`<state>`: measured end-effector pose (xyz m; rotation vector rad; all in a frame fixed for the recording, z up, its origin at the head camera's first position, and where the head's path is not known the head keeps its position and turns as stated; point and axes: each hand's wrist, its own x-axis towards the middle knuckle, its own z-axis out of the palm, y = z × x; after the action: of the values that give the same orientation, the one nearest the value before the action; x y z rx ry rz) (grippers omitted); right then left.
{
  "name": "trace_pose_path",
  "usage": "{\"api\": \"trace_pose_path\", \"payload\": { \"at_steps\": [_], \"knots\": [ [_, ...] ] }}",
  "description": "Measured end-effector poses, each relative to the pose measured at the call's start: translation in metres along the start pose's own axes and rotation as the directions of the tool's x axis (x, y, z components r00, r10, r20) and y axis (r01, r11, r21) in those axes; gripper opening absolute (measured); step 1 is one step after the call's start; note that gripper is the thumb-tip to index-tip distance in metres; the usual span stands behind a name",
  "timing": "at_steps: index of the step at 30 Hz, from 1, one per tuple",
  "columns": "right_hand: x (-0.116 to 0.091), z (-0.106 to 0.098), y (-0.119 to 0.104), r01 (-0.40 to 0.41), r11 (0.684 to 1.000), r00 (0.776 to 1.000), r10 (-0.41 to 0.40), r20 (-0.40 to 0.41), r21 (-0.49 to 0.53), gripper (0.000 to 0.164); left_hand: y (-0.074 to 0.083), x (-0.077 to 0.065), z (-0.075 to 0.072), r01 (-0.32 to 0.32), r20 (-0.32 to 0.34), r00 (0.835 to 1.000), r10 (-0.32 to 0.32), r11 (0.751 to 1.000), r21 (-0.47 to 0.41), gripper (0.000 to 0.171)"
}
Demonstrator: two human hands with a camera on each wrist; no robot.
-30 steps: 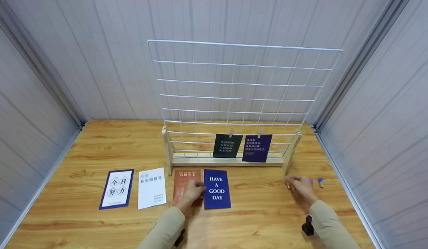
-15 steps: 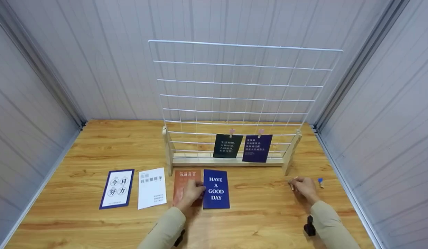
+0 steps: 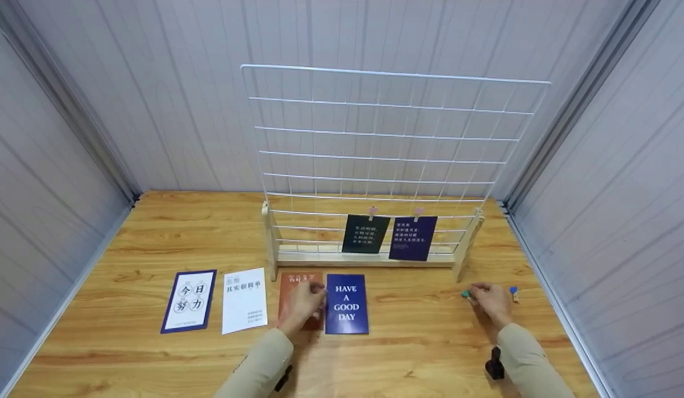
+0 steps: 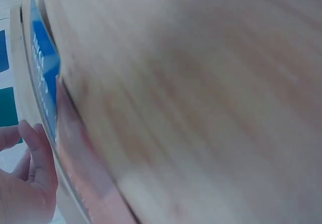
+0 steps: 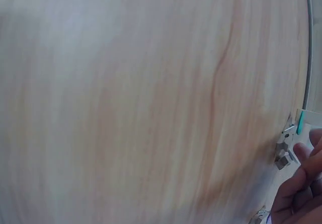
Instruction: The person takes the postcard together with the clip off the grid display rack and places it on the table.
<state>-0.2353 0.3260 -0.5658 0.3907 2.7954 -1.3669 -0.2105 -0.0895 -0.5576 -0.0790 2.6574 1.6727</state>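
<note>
My left hand (image 3: 303,305) hovers over an orange card (image 3: 287,298) with loosely curled fingers, holding nothing. Its fingertips are close to the left edge of the blue "HAVE A GOOD DAY" card (image 3: 346,326); in the left wrist view the blue card (image 4: 44,58) and orange card (image 4: 95,178) lie side by side. On the right, my right hand (image 3: 490,301) pinches a small clothespin with a teal top (image 3: 466,294), low over the table. The right wrist view catches the clothespin (image 5: 286,146) right at the fingertips. A blue-topped clothespin (image 3: 514,293) lies right of that hand.
A white wire grid (image 3: 378,132) stands in a wooden base (image 3: 320,260) behind the cards. A dark green card (image 3: 366,235) and a purple card (image 3: 412,240) hang from it by pink clothespins. Left lie a white card (image 3: 244,304) and a blue-bordered card (image 3: 188,318).
My left fingertips have moved up and away from the blue card's edge. In my right hand, the clothespin has turned so its teal top shows; the hand has shifted slightly right.
</note>
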Motion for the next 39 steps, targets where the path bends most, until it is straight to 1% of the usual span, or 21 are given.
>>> {"api": "trace_pose_path", "payload": {
  "at_steps": [3,4,6,10,11,14,15,16,19,22,23,26,29,31,32,33,35,37,39],
  "knots": [
    [0.001,-0.002,-0.003,-0.005,1.0,1.0,0.005,0.001,0.017,0.032,0.008,0.003,-0.005,-0.041,-0.032,0.999,0.043,0.997,0.072,0.015],
    [0.002,-0.003,-0.004,-0.003,1.0,1.0,0.002,0.007,0.017,0.033,0.011,0.004,-0.007,-0.061,-0.042,0.997,0.065,0.994,0.09,0.015],
    [0.002,-0.005,-0.009,-0.003,0.999,0.999,0.001,0.035,0.051,0.036,0.017,0.006,-0.011,-0.1,-0.059,0.992,0.109,0.987,0.126,0.014],
    [0.004,-0.01,-0.025,0.029,0.995,0.998,-0.034,0.05,0.093,0.041,0.028,0.012,-0.018,-0.2,-0.06,0.976,0.21,0.97,0.139,0.014],
    [0.005,-0.011,-0.03,0.039,0.993,0.998,-0.045,0.05,0.115,0.041,0.03,0.013,-0.02,-0.218,-0.059,0.972,0.228,0.966,0.141,0.015],
    [0.007,-0.013,-0.048,0.084,0.986,0.996,-0.089,0.027,0.147,0.039,0.038,0.017,-0.025,-0.254,-0.044,0.965,0.259,0.962,0.098,0.016],
    [0.008,-0.014,-0.055,0.101,0.982,0.994,-0.106,0.021,0.159,0.039,0.041,0.019,-0.026,-0.259,-0.041,0.964,0.262,0.963,0.081,0.017],
    [0.016,-0.013,-0.051,0.156,0.963,0.986,-0.166,0.03,0.218,0.037,0.043,0.02,-0.028,-0.264,-0.035,0.963,0.266,0.963,0.056,0.019],
    [0.017,-0.016,-0.071,0.237,0.948,0.969,-0.245,0.014,0.212,0.036,0.05,0.024,-0.031,-0.278,-0.023,0.96,0.277,0.961,-0.006,0.022],
    [0.018,-0.018,-0.09,0.268,0.943,0.961,-0.277,0.015,0.198,0.034,0.055,0.028,-0.034,-0.296,-0.025,0.955,0.295,0.955,-0.032,0.025],
    [0.011,-0.021,-0.107,0.24,0.96,0.97,-0.244,0.012,0.146,0.034,0.057,0.029,-0.035,-0.299,-0.029,0.954,0.298,0.953,-0.036,0.025],
    [0.012,-0.021,-0.123,0.251,0.955,0.966,-0.259,0.028,0.156,0.034,0.063,0.033,-0.037,-0.319,-0.042,0.947,0.317,0.947,-0.032,0.025],
    [0.013,-0.018,-0.137,0.285,0.939,0.953,-0.299,0.046,0.193,0.034,0.069,0.039,-0.039,-0.331,-0.053,0.943,0.33,0.943,-0.021,0.025],
    [0.015,-0.013,-0.145,0.311,0.92,0.943,-0.331,0.047,0.238,0.033,0.072,0.042,-0.038,-0.341,-0.058,0.939,0.34,0.94,-0.016,0.025],
    [0.015,-0.01,-0.15,0.322,0.911,0.937,-0.345,0.051,0.259,0.032,0.073,0.043,-0.038,-0.336,-0.057,0.941,0.335,0.942,-0.019,0.025],
    [0.015,-0.007,-0.153,0.332,0.902,0.931,-0.361,0.057,0.276,0.032,0.074,0.045,-0.037,-0.34,-0.059,0.939,0.339,0.94,-0.019,0.026],
    [0.015,0.0,-0.16,0.355,0.885,0.919,-0.389,0.059,0.3,0.03,0.077,0.047,-0.035,-0.352,-0.063,0.935,0.35,0.936,-0.028,0.026],
    [0.015,0.007,-0.167,0.373,0.874,0.909,-0.412,0.068,0.311,0.03,0.079,0.049,-0.032,-0.352,-0.063,0.935,0.35,0.935,-0.038,0.027],
    [0.014,0.013,-0.175,0.378,0.868,0.904,-0.421,0.074,0.321,0.03,0.08,0.052,-0.028,-0.361,-0.068,0.931,0.358,0.931,-0.046,0.028]
  ]
}}
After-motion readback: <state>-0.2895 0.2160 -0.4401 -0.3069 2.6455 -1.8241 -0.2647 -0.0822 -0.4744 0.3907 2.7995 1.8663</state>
